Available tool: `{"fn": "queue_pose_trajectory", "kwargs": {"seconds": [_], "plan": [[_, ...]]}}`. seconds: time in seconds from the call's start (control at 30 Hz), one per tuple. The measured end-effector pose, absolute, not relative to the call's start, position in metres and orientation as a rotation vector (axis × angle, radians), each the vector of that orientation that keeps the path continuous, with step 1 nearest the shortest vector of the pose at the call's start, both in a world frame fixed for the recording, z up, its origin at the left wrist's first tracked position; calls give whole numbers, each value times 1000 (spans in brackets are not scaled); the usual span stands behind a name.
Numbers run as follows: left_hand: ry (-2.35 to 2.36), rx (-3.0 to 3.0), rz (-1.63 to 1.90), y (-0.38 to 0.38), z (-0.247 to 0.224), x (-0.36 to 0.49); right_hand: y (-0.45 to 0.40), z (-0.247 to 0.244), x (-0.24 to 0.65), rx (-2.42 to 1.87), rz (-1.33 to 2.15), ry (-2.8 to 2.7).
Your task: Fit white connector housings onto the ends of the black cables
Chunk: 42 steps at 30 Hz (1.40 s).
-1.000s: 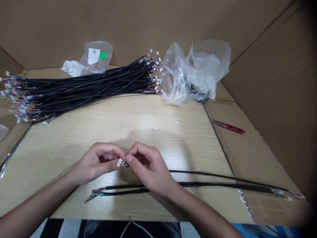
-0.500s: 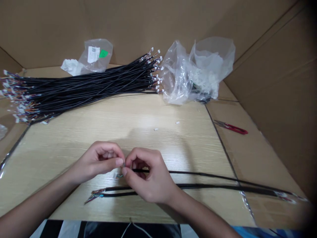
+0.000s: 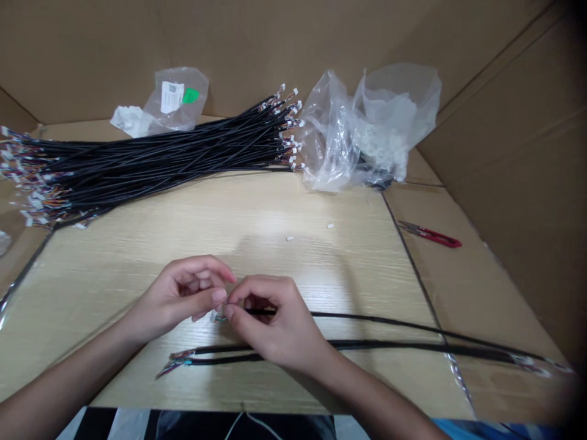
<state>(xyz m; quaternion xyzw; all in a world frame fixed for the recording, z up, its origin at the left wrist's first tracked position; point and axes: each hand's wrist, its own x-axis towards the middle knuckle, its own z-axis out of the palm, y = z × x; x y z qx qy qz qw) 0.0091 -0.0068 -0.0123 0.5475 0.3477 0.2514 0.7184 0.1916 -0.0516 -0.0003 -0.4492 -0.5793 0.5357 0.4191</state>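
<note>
At the bottom of the frame a thin white cord (image 3: 263, 421) hangs at the near edge of the tabletop (image 3: 137, 244). Just beyond that edge, two black cables (image 3: 367, 344) lie nearly side by side, running left to right across the lower part, their bare coloured strands (image 3: 174, 363) pointing left; they pass beneath the right wrist.

Farther in, at lower centre, the right hand (image 3: 282, 318) pinches the end of another black cable (image 3: 339, 315) between thumb and forefinger. That cable's long axis runs sideways, from the fingertips under the curled fingers and away toward the lower right, sloping a little nearer. Its worked end faces left, toward the left hand (image 3: 167, 299), whose thumb and forefinger stand slightly apart just beside it. Whether that thumb has a fine wire against the fingers behind it, I cannot tell. A white plug (image 3: 213, 316) with short greenish wires (image 3: 221, 318) shows under the left thumb, at the cable's left end. The right hand is nearer the cable's length; both are close to its tip.

Past the hands, two small white pieces (image 3: 290, 238) lie right of centre, with red snips (image 3: 435, 237) farther right. Across the upper left stretches a thick bundle of black cables (image 3: 160, 156), with clear bags (image 3: 328, 134) by its right end.
</note>
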Motion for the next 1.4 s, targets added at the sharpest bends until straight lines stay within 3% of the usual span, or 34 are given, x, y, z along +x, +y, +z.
{"fn": "queue_pose_trajectory", "kwargs": {"seconds": [0.33,1.4], "plan": [[887,1347,623,-8,-9,9,-49,0,195,-1147,1527,-1296],[777,1269,531,-8,-4,8,-47,7,197,-1155,1434,-1295]]}}
